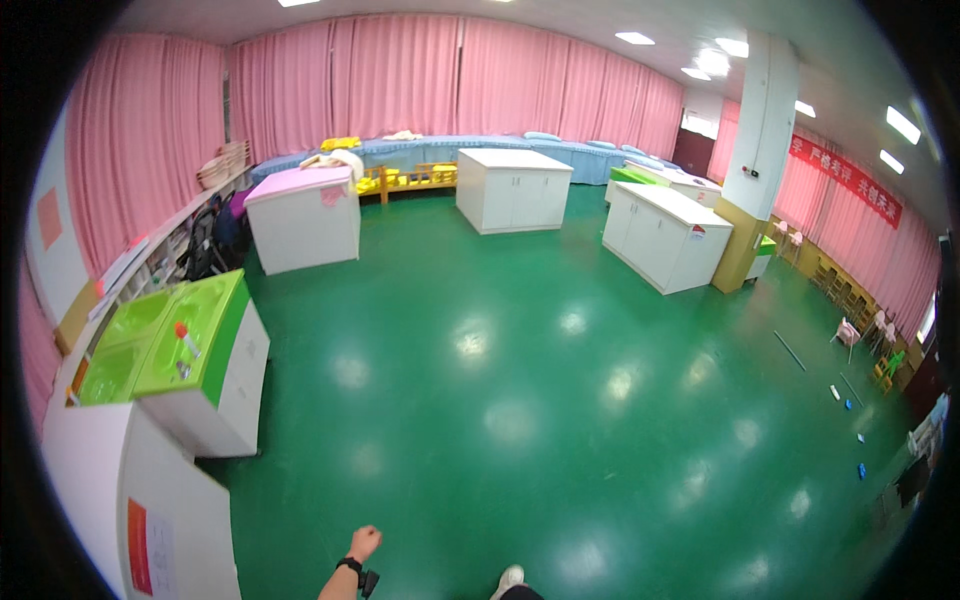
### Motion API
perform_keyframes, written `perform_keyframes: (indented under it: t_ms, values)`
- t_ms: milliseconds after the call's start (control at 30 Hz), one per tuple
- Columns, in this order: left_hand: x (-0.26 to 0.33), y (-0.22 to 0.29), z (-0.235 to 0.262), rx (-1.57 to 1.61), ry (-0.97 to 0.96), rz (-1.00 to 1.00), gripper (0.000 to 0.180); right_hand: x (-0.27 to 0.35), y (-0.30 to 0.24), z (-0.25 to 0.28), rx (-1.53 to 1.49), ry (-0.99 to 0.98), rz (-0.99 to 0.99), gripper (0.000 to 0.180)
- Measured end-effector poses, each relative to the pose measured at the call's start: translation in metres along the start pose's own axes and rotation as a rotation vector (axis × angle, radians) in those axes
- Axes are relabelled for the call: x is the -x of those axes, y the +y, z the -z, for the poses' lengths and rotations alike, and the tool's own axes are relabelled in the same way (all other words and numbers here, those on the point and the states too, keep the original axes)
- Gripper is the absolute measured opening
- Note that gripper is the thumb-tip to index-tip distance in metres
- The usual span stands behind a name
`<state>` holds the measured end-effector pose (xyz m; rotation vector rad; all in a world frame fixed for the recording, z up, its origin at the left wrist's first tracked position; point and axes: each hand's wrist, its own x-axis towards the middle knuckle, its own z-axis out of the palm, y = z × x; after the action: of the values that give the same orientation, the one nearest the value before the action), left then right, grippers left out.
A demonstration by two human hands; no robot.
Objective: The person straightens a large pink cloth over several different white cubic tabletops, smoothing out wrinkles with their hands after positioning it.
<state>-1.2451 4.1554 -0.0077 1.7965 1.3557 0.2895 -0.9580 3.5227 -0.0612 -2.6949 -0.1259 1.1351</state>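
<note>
Only my left hand (364, 543) shows, low in the head view near the bottom edge, closed in a loose fist with nothing in it. A dark band with a small black device sits on its wrist. The hand hangs over the shiny green floor (520, 380), touching nothing. A white shoe (508, 580) pokes in at the bottom edge. My right hand is out of the picture.
A white cabinet with a green sink top (185, 345) stands at my left, a white cabinet (140, 500) nearer. A pink-topped cabinet (303, 215) and white cabinets (513, 187) (665, 235) stand farther off. A pillar (757, 150) rises at right. Pink curtains line the walls.
</note>
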Motion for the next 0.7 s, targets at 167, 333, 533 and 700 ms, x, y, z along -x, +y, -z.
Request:
perform_keyframes:
  t_ms: [167,333,533,700]
  values:
    - [-0.157,0.184,-0.001,0.159,0.017,-0.190,0.019,-0.079,-0.078,0.018,-0.092,-0.030,-0.056,0.033]
    - [-0.224,0.124,-0.015,-0.179,0.040,0.014,0.019,-0.223,-0.200,0.089,-0.054,0.033,0.086,0.033]
    - [-0.221,0.093,-0.011,-0.384,-0.175,0.398,0.019,-0.442,-0.429,0.244,0.013,0.369,0.542,0.032]
    - [-0.272,0.108,-0.018,-0.367,-0.225,0.571,0.022,-0.525,-0.647,0.370,-0.114,0.430,0.673,0.030]
